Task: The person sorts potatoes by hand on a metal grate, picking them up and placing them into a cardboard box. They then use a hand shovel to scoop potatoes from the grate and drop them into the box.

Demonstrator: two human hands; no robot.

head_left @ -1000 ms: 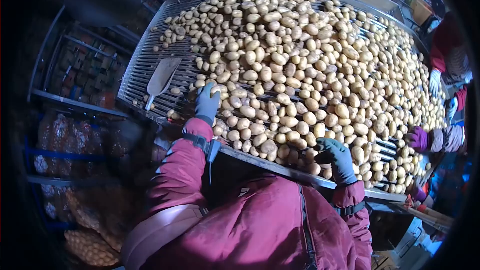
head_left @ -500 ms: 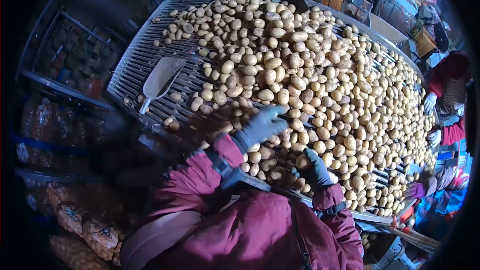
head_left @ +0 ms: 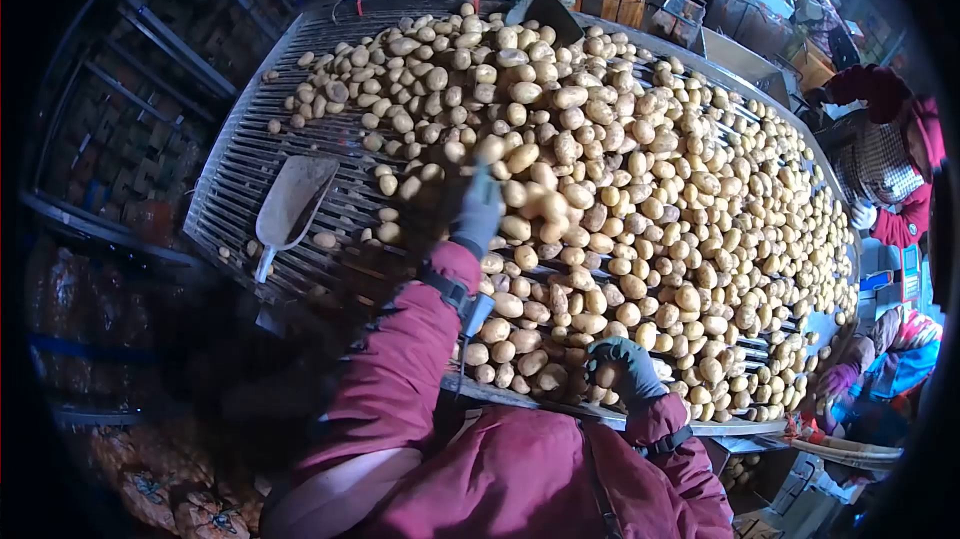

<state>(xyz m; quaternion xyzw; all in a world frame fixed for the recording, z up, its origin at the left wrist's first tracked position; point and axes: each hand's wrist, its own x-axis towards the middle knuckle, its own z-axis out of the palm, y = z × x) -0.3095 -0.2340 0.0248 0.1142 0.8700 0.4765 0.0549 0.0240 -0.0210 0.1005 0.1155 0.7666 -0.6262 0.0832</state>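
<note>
Potatoes [head_left: 640,189] lie heaped over a slatted metal table [head_left: 230,179]. My left hand [head_left: 478,207], in a grey-green glove, reaches over the left part of the heap; its fingers and the potatoes beside them are smeared by motion. Close to the near edge, my right hand [head_left: 628,367], gloved too, has its fingers curled round a potato [head_left: 605,375]. A metal scoop [head_left: 290,204] rests on the slats left of the heap, handle toward the near side.
Another person [head_left: 885,169] stands at the right side, one gloved hand at the table. Lower right, a co-worker's purple-gloved hand [head_left: 838,379] is near the edge. A dark container [head_left: 545,14] sits at the far edge. Filled net sacks [head_left: 165,479] are at lower left.
My left hand has moved up and left over the heap. My right hand has curled round a potato and shifted slightly down. The view has shifted, and several potatoes by my left hand are displaced.
</note>
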